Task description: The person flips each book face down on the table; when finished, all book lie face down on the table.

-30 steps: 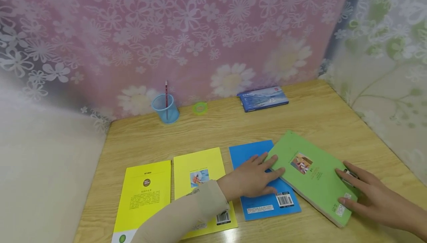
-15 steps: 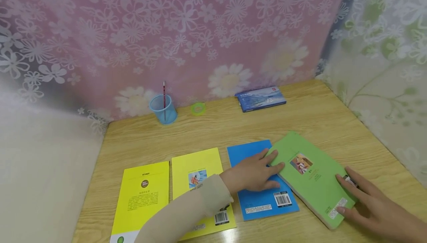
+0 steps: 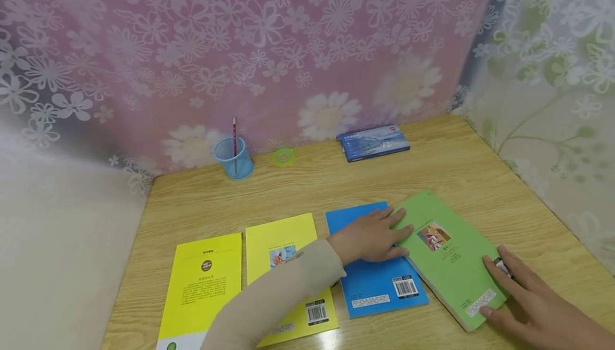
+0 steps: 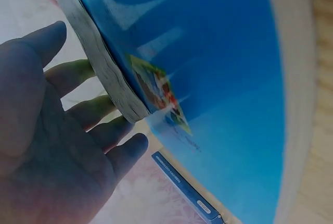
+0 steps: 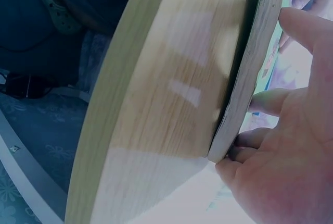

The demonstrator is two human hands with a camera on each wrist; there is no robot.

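A green book (image 3: pixel 451 259) lies tilted, its upper-left part close to the right edge of a blue book (image 3: pixel 360 216). Spread fingers of my left hand (image 3: pixel 372 235) touch the green book's left edge, while the palm is over the blue book. In the left wrist view, my left hand's fingers (image 4: pixel 125 153) are extended along a book's page edge. My right hand (image 3: pixel 533 299) rests at the green book's lower right, thumb on the cover by a white label, fingers along the right edge. The right wrist view shows its fingers against the page block (image 5: pixel 244 83).
Left of the blue book lie a pale yellow book (image 3: pixel 278 232) and a brighter yellow book (image 3: pixel 206 286). Along the back stand a blue mesh pen cup (image 3: pixel 235 163) with a pencil (image 3: pixel 234 134), a green tape roll (image 3: pixel 283 157) and a blue box (image 3: pixel 375 143).
The green book has turned slightly, its top shifting right and its bottom left. My left hand has moved a little to the right with it. The other books stay put.
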